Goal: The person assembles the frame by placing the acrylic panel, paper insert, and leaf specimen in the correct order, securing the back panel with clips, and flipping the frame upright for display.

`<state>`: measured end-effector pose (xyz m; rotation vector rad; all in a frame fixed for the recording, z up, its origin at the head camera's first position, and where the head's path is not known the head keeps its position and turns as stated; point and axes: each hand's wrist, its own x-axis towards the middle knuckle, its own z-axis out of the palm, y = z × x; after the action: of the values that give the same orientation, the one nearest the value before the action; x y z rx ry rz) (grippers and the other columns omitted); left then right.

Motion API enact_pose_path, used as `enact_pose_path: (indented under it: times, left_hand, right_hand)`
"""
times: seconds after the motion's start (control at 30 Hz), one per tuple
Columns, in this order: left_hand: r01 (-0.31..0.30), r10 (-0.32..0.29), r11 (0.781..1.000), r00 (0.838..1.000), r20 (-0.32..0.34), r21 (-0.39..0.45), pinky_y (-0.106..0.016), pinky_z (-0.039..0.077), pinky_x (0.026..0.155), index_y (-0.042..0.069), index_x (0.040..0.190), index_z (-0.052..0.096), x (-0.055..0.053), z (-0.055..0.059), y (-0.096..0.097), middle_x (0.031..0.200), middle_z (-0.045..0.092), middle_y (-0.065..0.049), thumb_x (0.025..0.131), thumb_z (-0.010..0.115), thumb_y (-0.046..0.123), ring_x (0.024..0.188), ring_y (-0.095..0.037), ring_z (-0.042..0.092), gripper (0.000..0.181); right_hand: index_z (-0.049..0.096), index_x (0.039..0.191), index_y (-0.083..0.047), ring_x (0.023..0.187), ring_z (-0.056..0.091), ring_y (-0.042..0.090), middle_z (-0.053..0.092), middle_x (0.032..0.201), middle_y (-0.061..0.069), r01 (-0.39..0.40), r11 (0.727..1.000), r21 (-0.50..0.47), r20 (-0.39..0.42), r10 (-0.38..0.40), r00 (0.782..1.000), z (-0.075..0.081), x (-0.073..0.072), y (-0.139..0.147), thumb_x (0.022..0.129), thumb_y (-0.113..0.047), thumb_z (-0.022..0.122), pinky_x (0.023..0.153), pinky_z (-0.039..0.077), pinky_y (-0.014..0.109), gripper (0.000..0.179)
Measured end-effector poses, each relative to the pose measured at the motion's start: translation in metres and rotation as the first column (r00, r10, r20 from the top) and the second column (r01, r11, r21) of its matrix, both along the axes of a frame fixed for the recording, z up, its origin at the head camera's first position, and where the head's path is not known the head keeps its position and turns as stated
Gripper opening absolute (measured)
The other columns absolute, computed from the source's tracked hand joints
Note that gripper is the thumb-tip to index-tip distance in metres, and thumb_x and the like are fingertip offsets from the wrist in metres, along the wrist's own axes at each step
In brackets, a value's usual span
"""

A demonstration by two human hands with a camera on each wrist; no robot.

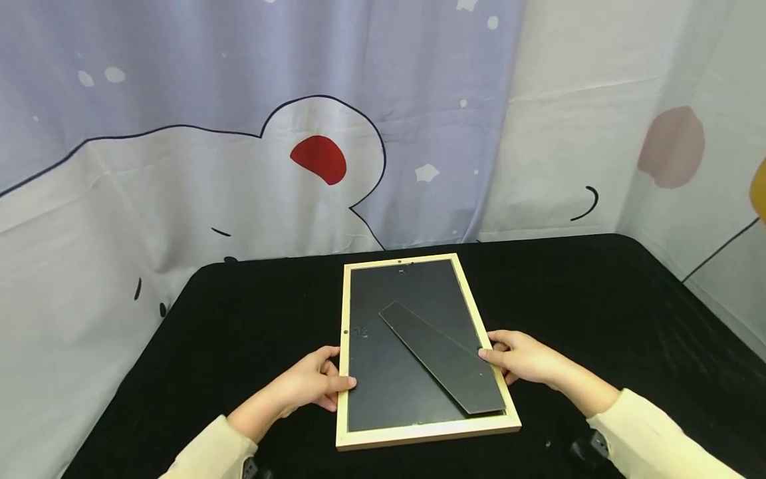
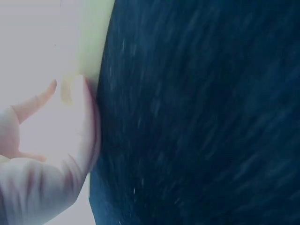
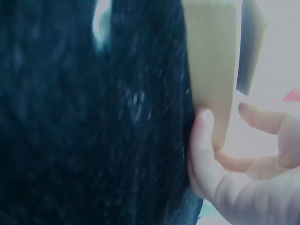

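Observation:
A picture frame (image 1: 345, 299) with a pale wood border lies back side up in the head view. Its backing board (image 1: 383, 392) is black, and a black easel stand (image 1: 439, 356) slants across it. My left hand (image 1: 314, 380) grips the left border, thumb over the top. On the opposite side, my right hand (image 1: 520, 357) holds the right border, its thumb reaching near the stand. The left wrist view has the left hand (image 2: 51, 178) against the wooden edge; the right wrist view has the right hand (image 3: 234, 180) likewise. Whether the frame touches the table cannot be told.
A black cloth covers the table (image 1: 257, 319), spreading to both sides of the frame. Behind it hangs a printed curtain (image 1: 431, 120) with cartoon shapes. Light sleeves (image 1: 658, 432) and dark wrist devices show at the bottom.

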<state>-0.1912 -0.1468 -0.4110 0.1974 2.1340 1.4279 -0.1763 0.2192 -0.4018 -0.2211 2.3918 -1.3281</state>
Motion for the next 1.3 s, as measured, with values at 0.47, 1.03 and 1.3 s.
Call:
enact_pose_path:
  times: [0.47,1.03,1.3]
  left_hand:
    - [0.094,-0.086,0.982,0.995,-0.057,0.162,-0.027,0.05,0.053,-0.008,0.15,0.009,0.036,-0.002,0.017,0.079,0.05,-0.013,0.063,0.083,-0.006,0.056,-0.016,0.061,0.115]
    - [0.007,0.005,0.998,0.981,-0.195,0.061,-0.023,0.045,0.053,-0.002,0.145,0.029,0.067,-0.003,0.052,0.071,0.058,-0.005,0.056,0.089,0.004,0.061,-0.014,0.058,0.108]
    - [0.008,0.0,0.999,0.977,-0.213,0.033,-0.023,0.042,0.05,-0.008,0.142,0.028,0.068,-0.005,0.052,0.073,0.055,-0.007,0.056,0.09,0.005,0.061,-0.015,0.058,0.107]
  right_hand:
    - [0.033,0.136,0.022,0.117,0.045,0.044,0.043,0.131,0.035,0.155,0.929,0.336,-0.231,-0.079,0.97,0.011,0.033,-0.023,0.081,-0.058,0.067,0.09,0.045,0.054,0.102]
    - [0.03,0.139,0.019,0.129,0.031,0.055,0.021,0.145,0.04,0.193,0.851,0.489,-0.427,0.041,0.904,-0.009,0.057,-0.02,0.047,-0.08,0.075,0.093,0.042,0.061,0.142]
    - [0.034,0.139,0.016,0.129,0.033,0.051,0.022,0.147,0.037,0.254,0.809,0.53,-0.477,0.037,0.878,-0.019,0.063,-0.024,0.049,-0.09,0.062,0.096,0.039,0.06,0.142]
